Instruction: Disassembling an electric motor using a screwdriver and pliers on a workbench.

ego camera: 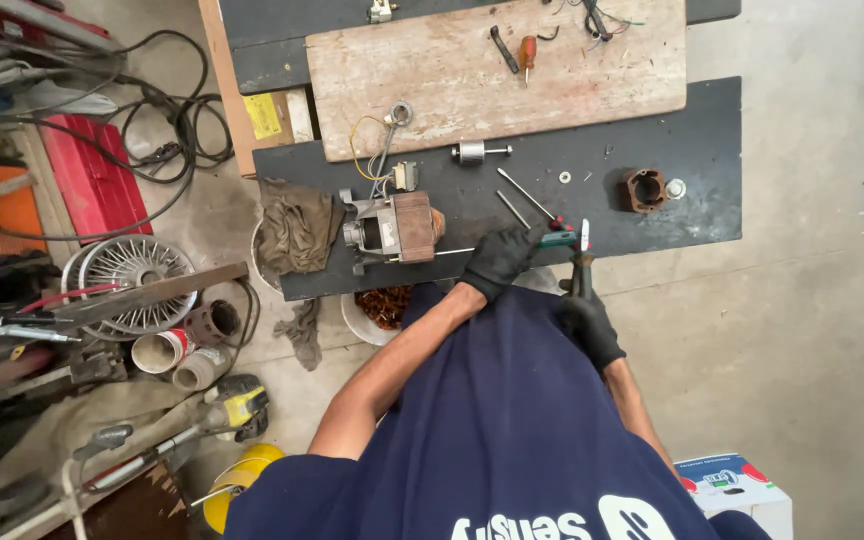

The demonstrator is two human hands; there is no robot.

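Black desk [672, 130] carries a pale wooden board [492, 75], then a motor [397, 228] near its front edge. Left hand [497, 260], gloved, grip closed on a thin rod [452, 252] beside the motor. Right hand [590, 325] grip clenched around pliers [581, 265].

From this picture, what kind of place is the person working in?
Probably a small repair workshop, perhaps for electric motors. A partly dismantled motor lies on a dark workbench, a screwdriver rests on a wooden board, and cables and scrap parts cover the concrete floor.
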